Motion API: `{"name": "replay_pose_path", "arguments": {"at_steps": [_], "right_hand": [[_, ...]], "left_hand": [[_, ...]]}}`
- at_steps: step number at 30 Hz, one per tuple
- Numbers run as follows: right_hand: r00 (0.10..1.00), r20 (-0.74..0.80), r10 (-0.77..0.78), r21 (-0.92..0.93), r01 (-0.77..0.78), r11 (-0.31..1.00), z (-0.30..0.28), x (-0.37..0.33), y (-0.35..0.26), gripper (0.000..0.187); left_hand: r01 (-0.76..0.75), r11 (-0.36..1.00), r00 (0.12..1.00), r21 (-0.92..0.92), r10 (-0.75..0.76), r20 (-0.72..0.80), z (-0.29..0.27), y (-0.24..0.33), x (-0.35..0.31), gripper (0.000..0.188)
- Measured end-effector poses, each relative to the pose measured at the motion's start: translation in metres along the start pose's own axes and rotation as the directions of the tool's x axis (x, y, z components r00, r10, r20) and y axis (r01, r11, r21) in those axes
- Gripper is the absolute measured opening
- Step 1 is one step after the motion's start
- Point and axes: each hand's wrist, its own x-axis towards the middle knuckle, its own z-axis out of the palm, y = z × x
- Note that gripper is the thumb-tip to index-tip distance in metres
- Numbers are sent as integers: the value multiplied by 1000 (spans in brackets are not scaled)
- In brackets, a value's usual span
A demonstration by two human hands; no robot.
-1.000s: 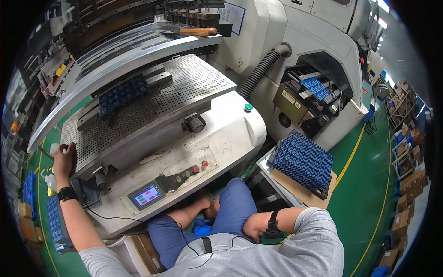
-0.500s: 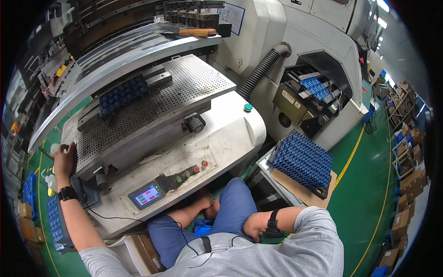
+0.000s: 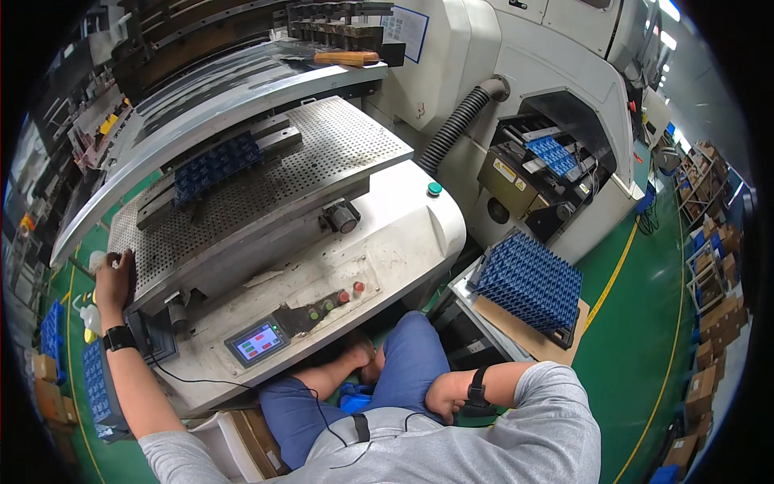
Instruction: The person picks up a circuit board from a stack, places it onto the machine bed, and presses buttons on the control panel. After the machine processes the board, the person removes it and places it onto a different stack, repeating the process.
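Note:
My left hand [image 3: 113,282] rests at the left end of a white printing machine, beside the corner of its perforated metal table [image 3: 339,137]. Its fingers look slightly bent and spread, with no object visible in them; what lies under them is hidden. On that table a blue circuit board panel [image 3: 216,167] lies between metal rails. My right hand [image 3: 443,397] is curled against my right thigh, closed, and nothing shows in it.
A touch screen [image 3: 258,342] and several push buttons [image 3: 343,297] line the machine's front. To the right, a rack of blue boards [image 3: 528,282] stands on cardboard. Another blue panel [image 3: 552,154] sits inside the neighbouring machine's opening. An orange-handled tool [image 3: 347,58] lies above the table.

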Motion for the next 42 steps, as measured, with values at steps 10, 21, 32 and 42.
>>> {"name": "replay_pose_path", "arguments": {"at_steps": [10,21,32,42], "right_hand": [[1000,-3,-9,-12,9,1000,0,-4,-1,51],[1000,-5,0,8,0,1000,1,0,0,51],[1000,14,18,-14,-17,1000,-2,-7,-4,53],[1000,30,1,-47,0,999,-2,-5,-4,54]], "left_hand": [[-23,1000,1000,-14,23,-13,3,-3,1,59],[-6,1000,1000,16,6,-6,4,-6,4,62],[-16,1000,1000,15,16,-4,4,-6,3,63],[-2,1000,1000,0,2,-5,1,-1,0,61]]}}
